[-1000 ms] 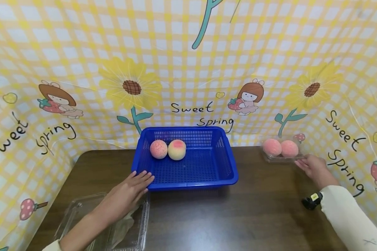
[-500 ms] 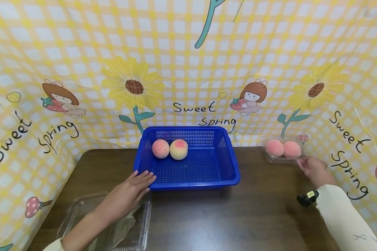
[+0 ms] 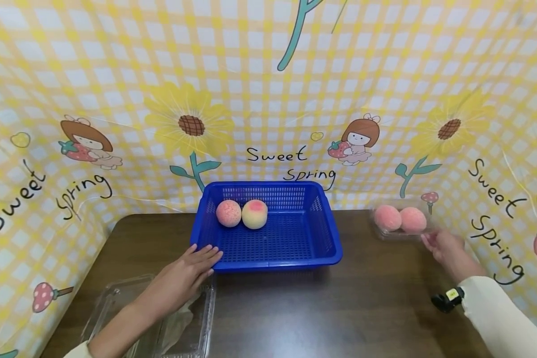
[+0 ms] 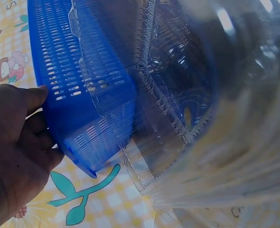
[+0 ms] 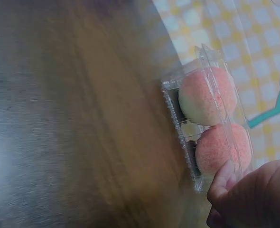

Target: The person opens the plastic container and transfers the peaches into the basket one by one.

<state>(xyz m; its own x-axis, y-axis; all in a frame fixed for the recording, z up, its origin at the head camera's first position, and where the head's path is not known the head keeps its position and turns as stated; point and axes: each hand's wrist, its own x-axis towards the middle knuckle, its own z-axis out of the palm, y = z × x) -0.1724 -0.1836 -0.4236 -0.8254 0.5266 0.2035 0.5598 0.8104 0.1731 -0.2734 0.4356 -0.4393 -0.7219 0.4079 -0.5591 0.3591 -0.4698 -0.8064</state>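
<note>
A blue plastic basket point(image 3: 268, 263) sits mid-table with two peaches inside: a pink-speckled one point(image 3: 228, 214) and a paler one point(image 3: 254, 215). My left hand point(image 3: 185, 273) grips the basket's near left corner, fingers over the rim; the left wrist view has the thumb against the outer wall. At the far right, two pink peaches point(image 5: 223, 148) lie in a small clear plastic container point(image 5: 182, 133). My right hand point(image 3: 445, 248) pinches that container's right end between thumb and fingers; the right wrist view shows the fingertips at the lower peach.
A larger clear plastic clamshell box point(image 3: 208, 323) lies on the wooden table point(image 3: 295, 313) beneath my left forearm. Yellow checked cloth point(image 3: 268, 99) rises close behind the basket and on both sides. A black wrist camera point(image 3: 447, 300) is strapped to my right wrist.
My right hand and the small container with its two peaches have shifted slightly nearer and to the left over the last half second. My left hand and the basket stay put.
</note>
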